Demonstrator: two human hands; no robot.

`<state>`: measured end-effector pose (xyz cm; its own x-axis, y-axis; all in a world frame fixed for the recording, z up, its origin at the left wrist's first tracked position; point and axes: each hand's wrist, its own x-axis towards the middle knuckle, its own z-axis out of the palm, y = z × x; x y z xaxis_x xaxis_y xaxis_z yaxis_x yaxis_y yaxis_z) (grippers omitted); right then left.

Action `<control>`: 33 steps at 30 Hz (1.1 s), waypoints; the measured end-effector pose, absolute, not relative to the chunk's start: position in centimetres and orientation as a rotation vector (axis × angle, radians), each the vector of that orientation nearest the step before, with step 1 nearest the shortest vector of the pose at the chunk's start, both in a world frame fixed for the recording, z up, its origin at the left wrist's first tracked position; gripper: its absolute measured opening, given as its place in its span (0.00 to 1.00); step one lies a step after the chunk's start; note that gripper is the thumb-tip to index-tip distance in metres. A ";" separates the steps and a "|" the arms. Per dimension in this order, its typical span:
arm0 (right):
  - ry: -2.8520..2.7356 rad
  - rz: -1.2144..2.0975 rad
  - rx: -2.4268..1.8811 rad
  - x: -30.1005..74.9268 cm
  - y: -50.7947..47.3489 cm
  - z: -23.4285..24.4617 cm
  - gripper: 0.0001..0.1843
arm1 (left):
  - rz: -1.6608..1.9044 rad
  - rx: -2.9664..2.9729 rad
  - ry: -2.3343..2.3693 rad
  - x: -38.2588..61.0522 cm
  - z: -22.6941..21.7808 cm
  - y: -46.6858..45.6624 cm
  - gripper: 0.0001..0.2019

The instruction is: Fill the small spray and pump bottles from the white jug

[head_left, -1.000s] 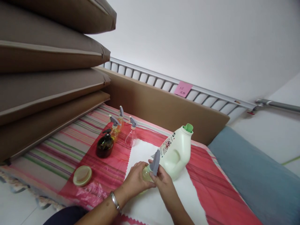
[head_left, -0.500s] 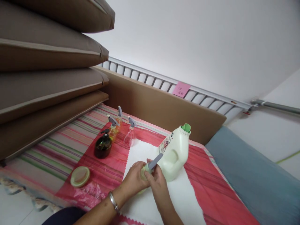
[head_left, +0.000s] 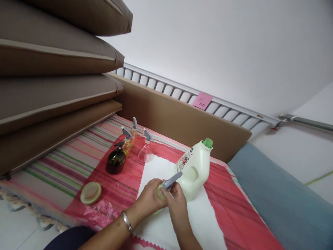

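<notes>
Both hands are closed around a spray bottle (head_left: 172, 180) with a grey trigger head, held over a white cloth (head_left: 153, 170). My left hand (head_left: 151, 196) wraps the bottle's pale yellow-green body, most of which it hides. With its fingers and thumb, my right hand (head_left: 176, 201) grips the neck just under the trigger head. Just beyond my right hand, a large pale green jug (head_left: 199, 170) stands on the cloth, its mouth open with green inside. The bottle's lower end is hidden behind my hands.
Several bottles stand back left: a dark pump bottle (head_left: 116, 160), a clear spray bottle (head_left: 145, 152) and yellow ones (head_left: 127, 146). A round lid (head_left: 91, 193) and crumpled pink plastic (head_left: 101, 212) lie at the left. Stacked cushions (head_left: 59, 90) overhang; a brown board (head_left: 179, 119) bounds the back.
My right hand has shifted slightly around the neck, and the trigger head has turned a little. The view has moved slightly; the jug and other bottles stay in place.
</notes>
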<state>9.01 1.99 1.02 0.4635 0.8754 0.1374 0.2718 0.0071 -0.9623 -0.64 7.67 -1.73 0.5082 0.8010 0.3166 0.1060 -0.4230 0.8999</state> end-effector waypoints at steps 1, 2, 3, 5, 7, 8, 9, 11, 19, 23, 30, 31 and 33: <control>-1.049 0.648 -1.536 9.0 1.9 1.0 0.20 | 0.973 1.851 0.760 -0.6 -1.8 7.7 0.16; -1.059 0.666 -1.533 9.1 1.6 0.9 0.22 | 0.970 1.848 0.769 -0.7 -1.7 7.7 0.16; -1.067 0.680 -1.543 9.3 1.2 0.9 0.23 | 0.961 1.845 0.778 -0.7 -1.7 7.7 0.17; -1.057 0.623 -1.622 10.2 0.1 1.2 0.23 | 0.931 1.838 0.798 -0.9 -1.6 7.7 0.20; -1.061 0.431 -1.738 11.3 -1.0 2.3 0.23 | 0.904 1.838 0.811 -1.2 -1.4 7.6 0.25; -1.115 0.300 -1.765 11.9 -1.3 3.1 0.23 | 0.895 1.842 0.812 -1.3 -1.4 7.6 0.26; -1.225 0.168 -1.764 12.4 -1.4 4.2 0.24 | 0.892 1.845 0.813 -1.3 -1.4 7.6 0.27; -1.605 -0.035 -1.698 12.8 -1.1 6.6 0.26 | 0.895 1.850 0.815 -1.2 -1.4 7.6 0.26; -2.841 -0.021 -1.622 10.1 3.7 13.7 0.21 | 0.933 1.799 0.802 -0.7 -1.8 7.8 0.30; -2.983 -0.035 -1.690 9.4 5.2 13.5 0.15 | 0.922 1.768 0.769 -0.8 -1.5 7.8 0.31; -2.866 -0.021 -1.874 9.4 5.4 13.5 0.33 | 0.863 1.808 0.781 -0.8 -1.5 7.9 0.33; -2.878 0.007 -1.834 9.3 5.4 13.5 0.34 | 0.867 1.810 0.772 -0.8 -1.5 7.9 0.34; -2.882 0.011 -1.863 9.3 5.5 13.4 0.33 | 0.871 1.821 0.756 -0.9 -1.4 7.8 0.33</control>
